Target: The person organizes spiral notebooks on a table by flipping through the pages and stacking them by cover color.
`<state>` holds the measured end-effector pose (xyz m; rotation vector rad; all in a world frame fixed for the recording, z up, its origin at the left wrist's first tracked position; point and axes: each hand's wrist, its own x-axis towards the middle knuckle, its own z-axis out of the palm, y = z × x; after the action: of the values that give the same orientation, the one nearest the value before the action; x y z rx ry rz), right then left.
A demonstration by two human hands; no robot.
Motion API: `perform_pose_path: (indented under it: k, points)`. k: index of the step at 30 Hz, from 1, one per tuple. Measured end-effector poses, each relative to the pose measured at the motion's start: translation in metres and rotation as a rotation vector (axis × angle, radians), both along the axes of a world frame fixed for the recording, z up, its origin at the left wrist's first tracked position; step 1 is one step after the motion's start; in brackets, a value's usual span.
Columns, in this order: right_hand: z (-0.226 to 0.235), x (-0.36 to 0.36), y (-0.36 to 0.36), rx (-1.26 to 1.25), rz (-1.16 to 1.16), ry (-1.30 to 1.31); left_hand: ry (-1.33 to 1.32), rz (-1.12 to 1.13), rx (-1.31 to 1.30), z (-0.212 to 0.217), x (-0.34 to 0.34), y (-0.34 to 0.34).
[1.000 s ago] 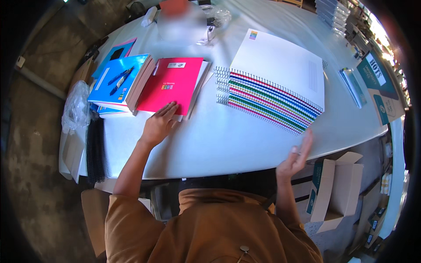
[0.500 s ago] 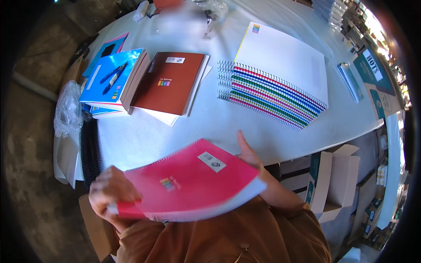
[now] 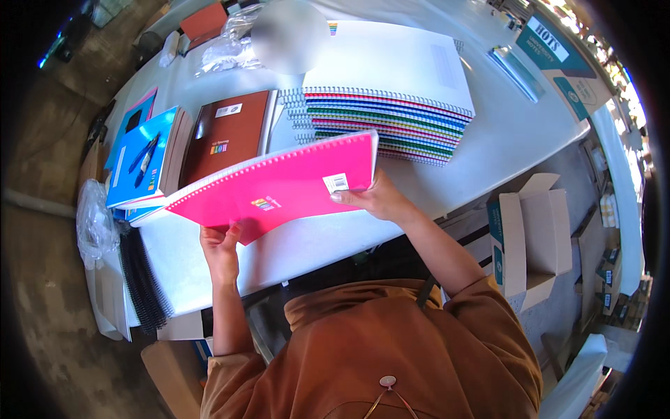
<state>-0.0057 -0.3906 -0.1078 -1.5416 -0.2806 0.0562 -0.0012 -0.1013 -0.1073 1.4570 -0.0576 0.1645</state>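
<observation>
1. My left grip (image 3: 221, 253) pinches the lower edge of a bright-pink, punched-edge paper notebook (image 3: 293, 178).
2. My right grip (image 3: 382, 199) holds its right end.
3. Notebook tilts above the smooth white worktop (image 3: 181, 269).

Top (image 3: 419, 342): brown, loose, softly creased | sleeves (image 3: 499, 318): same brown, wide, ending near the elbows | fold (image 3: 363, 295): gathered, facing the tabletop's (image 3: 178, 272) near edge | strap (image 3: 427, 290): narrow, dark | disc (image 3: 388, 381): small, round, pale | cords (image 3: 405, 401): two, thin, spreading from the disc | left hand (image 3: 222, 253), right hand (image 3: 382, 198): bare
</observation>
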Motion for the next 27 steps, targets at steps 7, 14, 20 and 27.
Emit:
perform_pose_path:
  k: [7, 14, 20, 27]
  points:
    - [-0.016, -0.013, -0.006, 0.114, -0.025, 0.108, 0.136, -0.084, 0.142, -0.009, -0.003, -0.006]
    - [0.037, -0.002, -0.016, 0.294, 0.074, -0.096, 0.035, -0.105, 0.026, -0.027, -0.012, -0.006]
    - [0.043, -0.009, -0.018, -0.059, 0.020, -0.034, -0.395, 0.126, 1.296, -0.038, 0.003, 0.051]
    - [0.043, -0.008, -0.013, -0.051, 0.028, -0.205, 0.488, 1.047, 1.857, -0.039, -0.039, 0.231]
